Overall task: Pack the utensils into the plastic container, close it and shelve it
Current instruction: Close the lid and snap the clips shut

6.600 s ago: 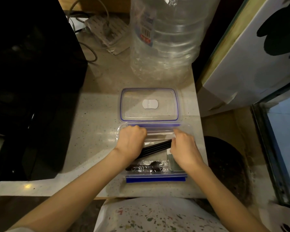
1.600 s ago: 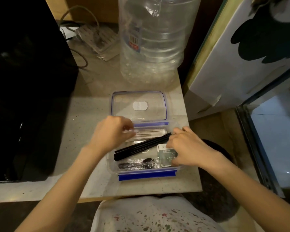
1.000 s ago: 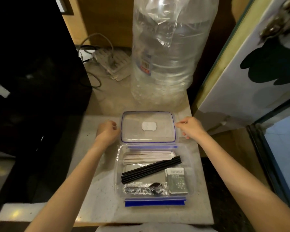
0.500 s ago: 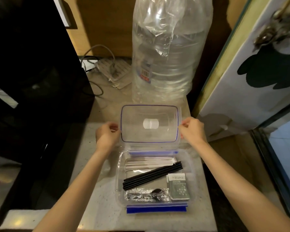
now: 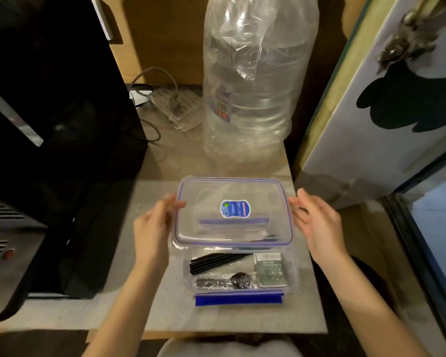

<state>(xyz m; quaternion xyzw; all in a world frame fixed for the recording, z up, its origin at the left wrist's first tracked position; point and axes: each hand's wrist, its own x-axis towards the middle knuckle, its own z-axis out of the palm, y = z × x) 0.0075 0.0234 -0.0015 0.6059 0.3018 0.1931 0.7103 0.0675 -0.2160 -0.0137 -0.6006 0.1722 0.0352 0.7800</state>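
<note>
The clear plastic container (image 5: 292,274) sits on the stone counter with its blue front clip (image 5: 238,299) hanging open. Inside lie black straws (image 5: 216,261), a wrapped black spoon (image 5: 224,282) and a small green packet (image 5: 271,269). The hinged clear lid (image 5: 263,228), with a blue label on it, is tilted forward over the back half of the container. My left hand (image 5: 152,228) grips the lid's left edge. My right hand (image 5: 317,222) is beside the lid's right edge with its fingers spread, a small gap showing between them and the lid.
A large clear water bottle (image 5: 255,99) stands just behind the container. A black appliance (image 5: 49,124) fills the left side. A power strip with cables (image 5: 175,104) lies at the back. A white door panel (image 5: 397,124) rises on the right, past the counter's edge.
The lid has swung from upright toward me and now leans over the container. Both hands came forward with it, and the right hand's fingers have spread off the edge.
</note>
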